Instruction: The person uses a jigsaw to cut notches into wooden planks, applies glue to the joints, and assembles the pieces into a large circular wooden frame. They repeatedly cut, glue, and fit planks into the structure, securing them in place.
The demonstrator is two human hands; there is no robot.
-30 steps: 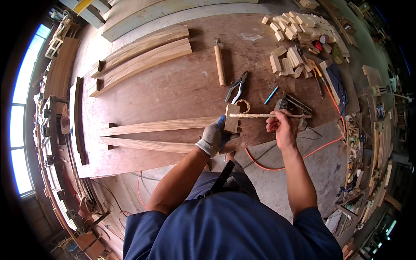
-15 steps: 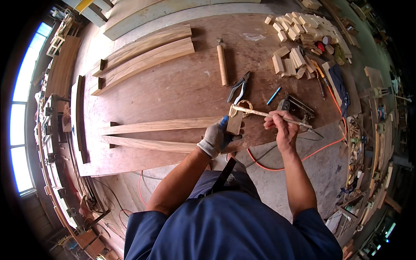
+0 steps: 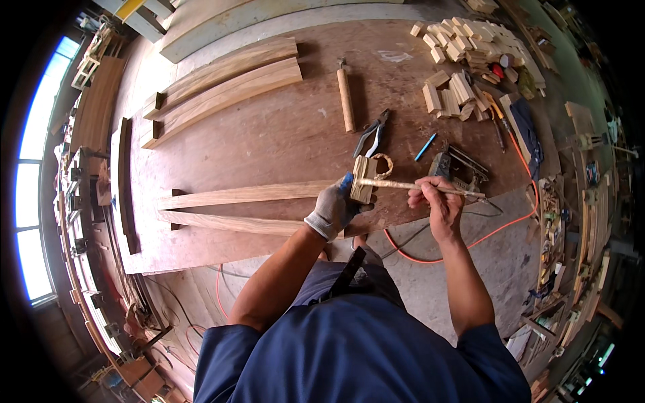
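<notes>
My left hand (image 3: 330,209), in a pale work glove with blue at a fingertip, is closed around a small wooden block (image 3: 363,169). The block's upper face looks grooved and wet in places. Bare, my right hand (image 3: 440,203) grips a thin stick (image 3: 401,184) crusted with a pale coating. Its far end touches the block near the middle. Just behind the block shows a round, crusted tan rim (image 3: 385,163), possibly of a small pot; the rest is hidden. Two long wooden rails (image 3: 252,194) lie left of my gloved hand, the nearer one passing behind it.
Beyond my hands lie pliers (image 3: 371,132), a blue pen (image 3: 425,147) and a wooden-handled hammer (image 3: 345,101). A nail gun (image 3: 460,168) rests by my right hand, with an orange hose (image 3: 480,240) curving past the table edge. Small blocks (image 3: 463,47) are heaped far right; curved rails (image 3: 228,101) lie far left.
The stick's tip has moved from the block's far end toward me, to its middle. The block has been tilted in my left hand and now shows its grooved face.
</notes>
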